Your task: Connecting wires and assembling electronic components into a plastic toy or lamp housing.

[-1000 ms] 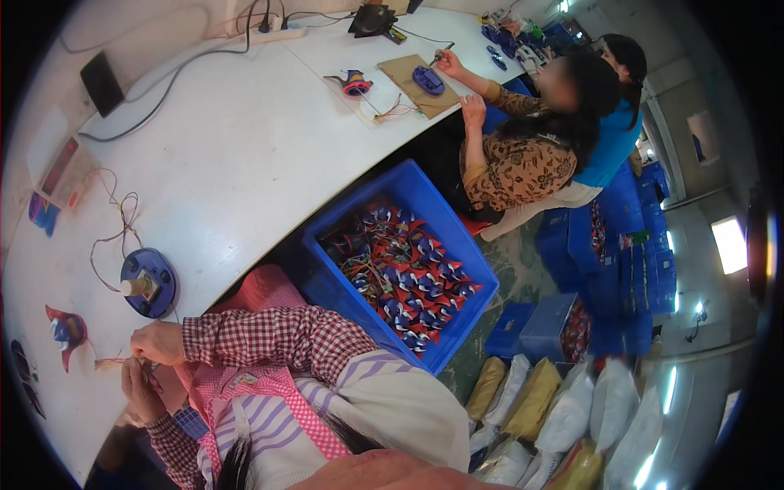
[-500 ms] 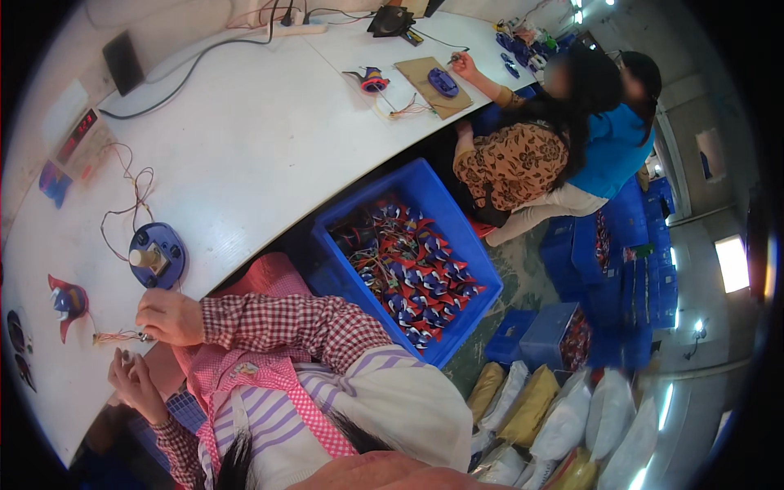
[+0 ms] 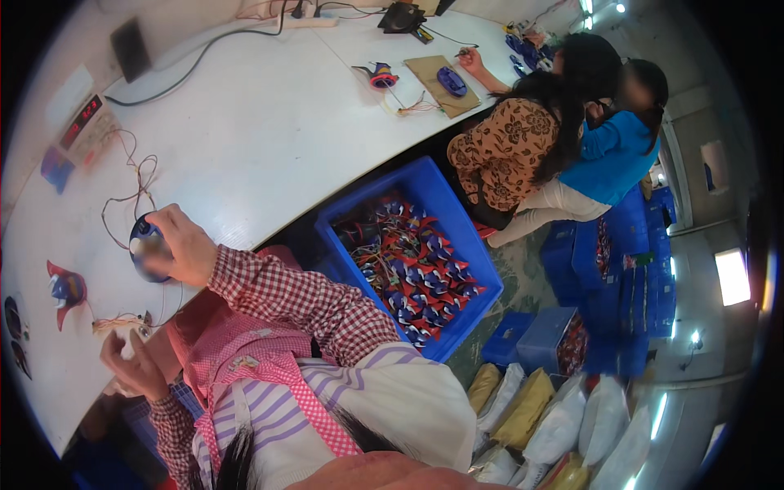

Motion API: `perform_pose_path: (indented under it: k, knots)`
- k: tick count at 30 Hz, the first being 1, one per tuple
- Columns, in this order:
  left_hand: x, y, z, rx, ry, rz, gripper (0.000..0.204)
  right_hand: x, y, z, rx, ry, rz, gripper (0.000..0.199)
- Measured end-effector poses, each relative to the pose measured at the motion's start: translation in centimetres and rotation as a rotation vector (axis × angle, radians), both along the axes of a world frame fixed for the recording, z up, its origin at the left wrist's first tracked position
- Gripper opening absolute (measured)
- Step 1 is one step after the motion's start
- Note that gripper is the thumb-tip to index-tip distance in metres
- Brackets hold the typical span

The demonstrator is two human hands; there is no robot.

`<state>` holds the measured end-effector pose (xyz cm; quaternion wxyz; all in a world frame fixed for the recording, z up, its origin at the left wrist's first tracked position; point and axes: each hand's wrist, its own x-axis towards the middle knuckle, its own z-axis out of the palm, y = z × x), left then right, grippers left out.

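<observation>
My right hand (image 3: 186,247) lies over a round blue unit (image 3: 142,231) on the white table, its fingers curved across it. One finger reaches the unit's far edge, and the thumb is at its beige knob, which is blurred. My left hand (image 3: 133,365) is held at the table's near edge, its fingers bent and apart with nothing visible between them. Just beyond it lies a bundle of thin coloured wires (image 3: 121,323) with a small part at its end. The wires run to a blue and red horned toy piece (image 3: 65,290) farther left.
A meter with a red display (image 3: 86,122) stands at the back left, with a looped cable beside it. To my right is a blue crate (image 3: 457,327) full of blue and red pieces. Two people (image 3: 523,147) sit farther along the table. Sacks (image 3: 563,416) are stacked at lower right.
My right hand has left the wire end and moved away from me onto the round blue unit. My left hand has shifted slightly and its fingers have spread. The view has tilted a little.
</observation>
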<state>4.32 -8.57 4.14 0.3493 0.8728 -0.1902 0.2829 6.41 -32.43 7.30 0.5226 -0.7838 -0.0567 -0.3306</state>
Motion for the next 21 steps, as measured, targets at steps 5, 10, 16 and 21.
perform_pose_path:
  k: [5,10,16,21]
  knots:
    - [2.0,-4.9,1.0,-0.105,0.272,-0.357,0.07,1.8,1.1,-1.3,-0.066,0.115,0.084,0.043]
    - [4.3,-8.0,0.3,-0.046,0.205,-0.346,0.082,2.9,1.4,-1.9,-0.186,0.142,0.059,0.036]
    - [5.7,-8.3,-1.3,-0.071,0.35,-0.411,0.088,3.8,1.8,-2.4,-0.338,0.162,0.023,0.03]
    - [6.1,-8.7,-2.2,-0.125,0.398,-0.453,0.086,3.7,2.3,-2.9,-0.383,0.167,-0.03,0.028]
